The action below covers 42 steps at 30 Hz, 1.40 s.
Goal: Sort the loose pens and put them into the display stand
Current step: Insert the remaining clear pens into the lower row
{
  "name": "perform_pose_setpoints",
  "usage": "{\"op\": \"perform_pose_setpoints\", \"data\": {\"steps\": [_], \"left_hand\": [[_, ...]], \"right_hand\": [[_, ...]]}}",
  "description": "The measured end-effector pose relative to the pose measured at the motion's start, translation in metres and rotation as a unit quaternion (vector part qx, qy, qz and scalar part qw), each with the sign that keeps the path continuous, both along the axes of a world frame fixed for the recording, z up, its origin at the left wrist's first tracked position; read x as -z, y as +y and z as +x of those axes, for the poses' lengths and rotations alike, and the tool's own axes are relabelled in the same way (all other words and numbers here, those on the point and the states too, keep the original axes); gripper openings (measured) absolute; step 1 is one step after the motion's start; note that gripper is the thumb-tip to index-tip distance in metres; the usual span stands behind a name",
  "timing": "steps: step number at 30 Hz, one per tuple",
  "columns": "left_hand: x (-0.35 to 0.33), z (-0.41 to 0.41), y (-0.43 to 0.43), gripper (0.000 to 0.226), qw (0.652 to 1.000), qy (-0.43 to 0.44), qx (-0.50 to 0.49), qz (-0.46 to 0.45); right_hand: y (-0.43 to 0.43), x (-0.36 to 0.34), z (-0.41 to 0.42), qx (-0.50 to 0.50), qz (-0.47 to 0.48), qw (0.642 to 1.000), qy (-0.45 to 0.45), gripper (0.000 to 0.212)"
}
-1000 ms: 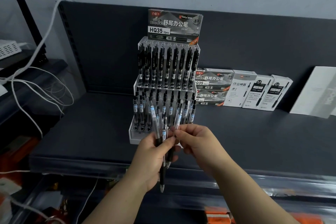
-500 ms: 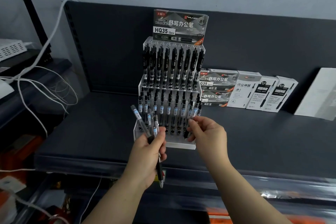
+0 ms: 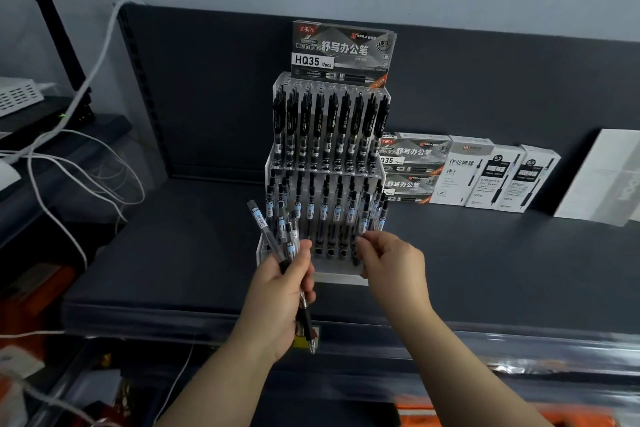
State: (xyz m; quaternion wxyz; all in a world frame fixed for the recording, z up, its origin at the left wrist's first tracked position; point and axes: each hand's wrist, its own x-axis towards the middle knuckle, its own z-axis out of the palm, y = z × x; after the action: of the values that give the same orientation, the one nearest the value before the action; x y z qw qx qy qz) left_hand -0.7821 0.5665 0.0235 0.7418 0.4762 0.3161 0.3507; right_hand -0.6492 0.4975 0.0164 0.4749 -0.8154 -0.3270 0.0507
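Note:
A clear tiered display stand stands on the dark shelf, with black pens in its upper row and blue-labelled pens in its lower row. My left hand grips a bundle of several loose pens in front of the stand's lower left; their tips point down past my palm. My right hand is at the stand's lower right, and its fingertips pinch a pen standing in the lower row.
A pen box tops the stand. Grey pen boxes and white pen boxes lean against the back panel on the right, beside a white card. White cables hang at left. The shelf's front edge runs below my hands.
My right hand took one pen from the bundle and carried it right and forward into the stand's lower row. My left hand rose slightly with the remaining pens.

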Motion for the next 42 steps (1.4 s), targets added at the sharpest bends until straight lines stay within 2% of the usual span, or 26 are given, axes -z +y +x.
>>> {"op": "perform_pose_setpoints", "data": {"steps": [5,9,15,20,25,27,29,31,33,42], "left_hand": [[0.000,-0.002,0.003,0.014,1.000,0.002,0.004,-0.008],[-0.001,-0.005,0.005,0.016,1.000,0.003,0.011,-0.009],[-0.003,-0.010,0.008,0.016,1.000,-0.003,0.022,-0.015],[-0.004,-0.014,0.010,0.016,0.999,-0.006,0.033,-0.022],[-0.004,-0.020,0.012,0.016,0.998,-0.017,0.031,-0.042],[-0.004,-0.021,0.013,0.014,0.997,-0.025,0.023,-0.065],[-0.005,-0.023,0.015,0.012,0.996,-0.038,0.014,-0.082],[-0.006,-0.026,0.017,0.012,0.996,-0.046,0.006,-0.079],[-0.007,-0.029,0.019,0.013,0.996,-0.049,-0.004,-0.077],[-0.008,-0.042,0.024,0.021,0.995,-0.051,0.052,-0.067]], "right_hand": [[0.002,-0.004,-0.003,0.013,-0.076,0.991,-0.107,0.026],[0.004,-0.013,-0.005,0.026,-0.192,0.964,-0.181,0.035],[0.010,-0.021,-0.006,0.034,-0.247,0.948,-0.198,0.034],[0.012,-0.022,-0.005,0.035,-0.287,0.937,-0.198,0.042],[0.006,-0.028,-0.013,0.021,-0.259,0.948,-0.184,0.042],[0.004,-0.031,-0.026,-0.047,-0.211,0.964,-0.156,0.039],[0.004,-0.032,-0.043,-0.132,-0.149,0.979,-0.053,0.024],[0.006,-0.031,-0.057,-0.189,-0.104,0.975,0.055,0.011],[0.008,-0.027,-0.065,-0.208,-0.081,0.968,0.114,0.012],[0.020,-0.018,-0.078,-0.254,-0.057,0.943,0.208,0.015]]}}
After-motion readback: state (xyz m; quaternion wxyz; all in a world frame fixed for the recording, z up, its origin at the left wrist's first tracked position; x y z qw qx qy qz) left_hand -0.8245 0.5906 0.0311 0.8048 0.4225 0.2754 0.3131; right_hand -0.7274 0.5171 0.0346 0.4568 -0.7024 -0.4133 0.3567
